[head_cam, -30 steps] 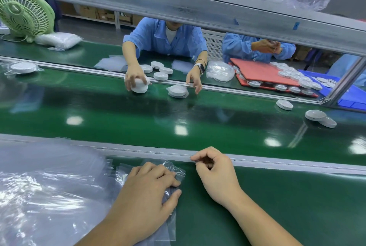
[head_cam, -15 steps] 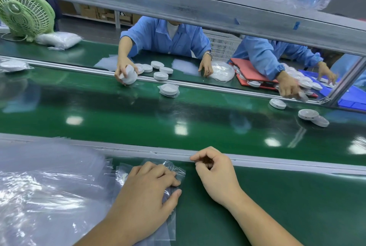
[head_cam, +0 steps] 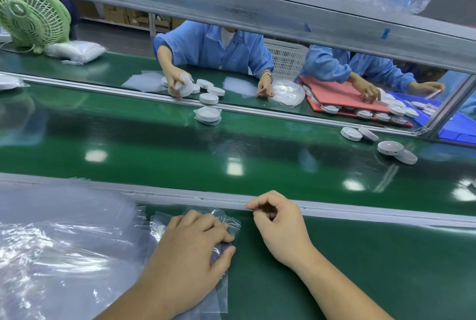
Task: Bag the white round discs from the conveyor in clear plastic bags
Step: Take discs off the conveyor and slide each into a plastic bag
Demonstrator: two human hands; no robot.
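Dozens of clear bags (head_cam: pixel 64 242) lie heaped on the desk (head_cam: pixel 360 268), on the near side of the belt (head_cam: pixel 154 154) towards its left end. Next along, also on the belt's near side, the left hand (head_cam: pixel 190 250) lies flat on a single bag (head_cam: pixel 228 220). Its grip is slack, with the fingers nearly straight, pressing the film down and closed round nothing. The right hand (head_cam: pixel 280 227) sits against the belt's near rail, its grip curled tight with nothing visible inside.

Four bare discs (head_cam: pixel 390 147) lie on the belt at its right end, well apart from both hands. They look light, rigid and smooth, so they are probably best pinched across the rim. The film is likely thin, limp and clingy. Rubbing a corner of its mouth apart seems the surest way to open it.
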